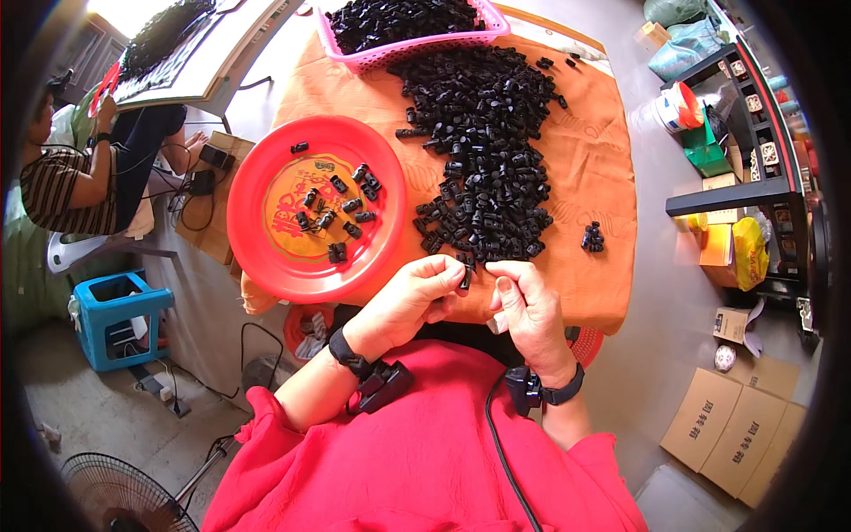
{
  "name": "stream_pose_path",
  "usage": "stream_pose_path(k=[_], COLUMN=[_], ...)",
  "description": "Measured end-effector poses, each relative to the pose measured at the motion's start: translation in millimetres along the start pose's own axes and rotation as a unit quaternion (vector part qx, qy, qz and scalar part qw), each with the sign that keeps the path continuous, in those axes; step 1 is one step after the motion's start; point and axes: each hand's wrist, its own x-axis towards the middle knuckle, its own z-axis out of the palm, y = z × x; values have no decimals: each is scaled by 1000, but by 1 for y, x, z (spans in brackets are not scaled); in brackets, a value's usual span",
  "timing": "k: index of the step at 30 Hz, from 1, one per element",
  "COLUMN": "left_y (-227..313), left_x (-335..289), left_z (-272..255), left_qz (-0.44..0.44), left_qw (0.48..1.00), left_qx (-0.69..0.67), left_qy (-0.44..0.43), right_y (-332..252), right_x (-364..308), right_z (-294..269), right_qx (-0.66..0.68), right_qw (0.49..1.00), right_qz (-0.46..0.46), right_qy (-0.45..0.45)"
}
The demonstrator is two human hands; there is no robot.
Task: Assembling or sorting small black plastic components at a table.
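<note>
Between the fingers of the left hand (415,298), a small black part (465,271) sits pinched above the worktop's (581,306) near edge; a firm hold steadies it best. The right hand's (534,326) fingertips bunch close beside it, though whether they grip anything is too small to tell. The black pile (486,173) lies just beyond, the red tray (251,253) leftward, keeping reaches short.

Red top (399,443), black wristbands (567,387), black cable (494,436).

Small black part (465,274), elongated, near upright, in left hand (409,300).
</note>
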Motion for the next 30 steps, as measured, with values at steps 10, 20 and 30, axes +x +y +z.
stream_pose_path(k=[10,20,30], left_y=[-8,-17,-11], left_x=[0,1,-5], left_z=[3,3,-1], left_qz=[-40,-30,-72], left_qw=[994,993,992], left_qx=[-77,-81,-84], left_qy=[-71,-76,-67], right_y=[-1,-4,-9], right_x=[-4,-7,-9], right_z=[4,5,4], right_qx=[-100,-173,-139], right_qw=[989,971,978], right_qz=[-94,-162,-148], right_qy=[-50,-29,-50])
